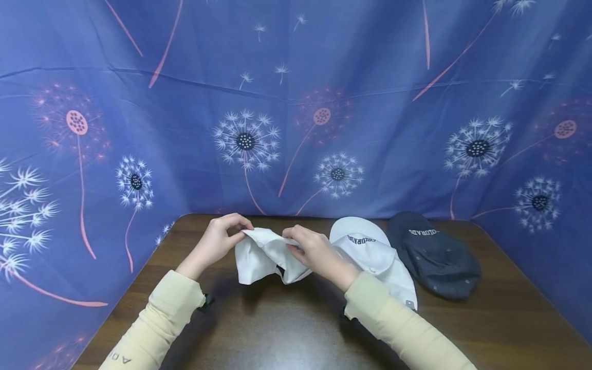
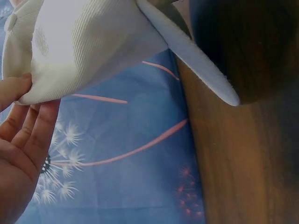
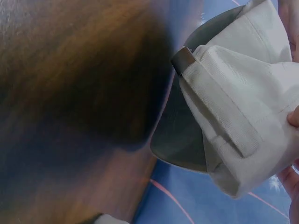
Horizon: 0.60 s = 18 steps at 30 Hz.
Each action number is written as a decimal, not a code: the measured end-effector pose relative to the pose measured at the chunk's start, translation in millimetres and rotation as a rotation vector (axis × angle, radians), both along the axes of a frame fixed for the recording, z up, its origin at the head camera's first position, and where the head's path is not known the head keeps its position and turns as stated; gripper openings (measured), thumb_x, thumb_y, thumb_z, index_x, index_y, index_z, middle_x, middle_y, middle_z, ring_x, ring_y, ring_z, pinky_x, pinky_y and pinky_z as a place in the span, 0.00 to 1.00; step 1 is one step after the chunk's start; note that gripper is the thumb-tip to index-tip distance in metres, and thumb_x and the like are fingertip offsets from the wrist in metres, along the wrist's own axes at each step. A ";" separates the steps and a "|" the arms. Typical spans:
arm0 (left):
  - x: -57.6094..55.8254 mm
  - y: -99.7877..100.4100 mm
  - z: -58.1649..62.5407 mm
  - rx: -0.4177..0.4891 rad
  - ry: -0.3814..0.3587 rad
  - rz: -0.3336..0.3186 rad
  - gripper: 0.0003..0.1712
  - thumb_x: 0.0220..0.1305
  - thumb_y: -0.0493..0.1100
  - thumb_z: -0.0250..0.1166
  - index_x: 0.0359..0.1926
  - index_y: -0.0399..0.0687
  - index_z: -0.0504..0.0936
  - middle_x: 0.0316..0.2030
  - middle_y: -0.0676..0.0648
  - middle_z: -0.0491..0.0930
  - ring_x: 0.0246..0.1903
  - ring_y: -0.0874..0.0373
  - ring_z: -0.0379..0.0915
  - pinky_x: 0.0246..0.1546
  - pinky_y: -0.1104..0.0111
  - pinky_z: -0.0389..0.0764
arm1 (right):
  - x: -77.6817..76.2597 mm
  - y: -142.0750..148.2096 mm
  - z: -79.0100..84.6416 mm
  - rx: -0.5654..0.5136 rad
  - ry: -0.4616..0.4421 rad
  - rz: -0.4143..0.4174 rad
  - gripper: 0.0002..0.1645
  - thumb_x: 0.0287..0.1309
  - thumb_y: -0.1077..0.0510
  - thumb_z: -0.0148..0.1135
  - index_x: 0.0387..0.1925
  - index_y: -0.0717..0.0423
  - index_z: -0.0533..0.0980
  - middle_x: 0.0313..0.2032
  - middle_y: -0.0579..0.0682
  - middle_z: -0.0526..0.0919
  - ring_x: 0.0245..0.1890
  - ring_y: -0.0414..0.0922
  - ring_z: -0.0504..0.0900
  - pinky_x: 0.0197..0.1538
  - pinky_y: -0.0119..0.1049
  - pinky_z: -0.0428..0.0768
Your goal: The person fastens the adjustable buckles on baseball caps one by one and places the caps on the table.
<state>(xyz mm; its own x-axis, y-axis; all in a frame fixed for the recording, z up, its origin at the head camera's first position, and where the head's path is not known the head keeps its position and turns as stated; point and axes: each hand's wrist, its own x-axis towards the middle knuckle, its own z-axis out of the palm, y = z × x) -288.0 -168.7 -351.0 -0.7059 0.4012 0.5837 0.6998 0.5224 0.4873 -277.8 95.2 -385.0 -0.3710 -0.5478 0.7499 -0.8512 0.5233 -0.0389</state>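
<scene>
A white baseball cap [image 1: 268, 254] hangs between the two hands, over the back part of the table. My left hand [image 1: 217, 239] pinches the fabric at its left side, thumb on one face and fingers on the other in the left wrist view. On the opposite side, my right hand [image 1: 319, 252] pinches the crown between thumb and fingers. The right wrist view shows the cap's back strap [image 3: 222, 114] with a dark metal buckle [image 3: 182, 60], and a grey-looking brim [image 3: 180, 126] behind it. Most of the right hand lies outside that view.
To the right lies another white cap [image 1: 365, 249] lettered COLORADO, partly behind the right forearm. A dark grey COLORADO cap [image 1: 444, 259] lies beside it. The brown wooden table [image 1: 259, 329] ends against a blue dandelion-patterned cloth [image 1: 287, 103] at the back and sides.
</scene>
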 end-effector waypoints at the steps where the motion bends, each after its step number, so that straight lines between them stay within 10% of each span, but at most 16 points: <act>1: 0.5 -1.3 -2.0 0.002 -0.002 0.003 0.12 0.55 0.28 0.65 0.33 0.52 0.83 0.34 0.55 0.82 0.35 0.62 0.76 0.35 0.66 0.78 | -0.5 -1.6 -2.1 0.004 -0.001 0.000 0.17 0.52 0.64 0.66 0.44 0.52 0.73 0.38 0.43 0.80 0.36 0.38 0.80 0.38 0.31 0.80; 18: 6.2 -29.3 -27.6 -0.002 -0.056 0.065 0.13 0.53 0.27 0.65 0.33 0.51 0.83 0.34 0.54 0.82 0.34 0.57 0.77 0.30 0.62 0.78 | -15.5 -24.2 -17.5 0.186 -0.139 0.045 0.21 0.54 0.68 0.61 0.48 0.48 0.72 0.42 0.40 0.78 0.35 0.37 0.78 0.36 0.31 0.78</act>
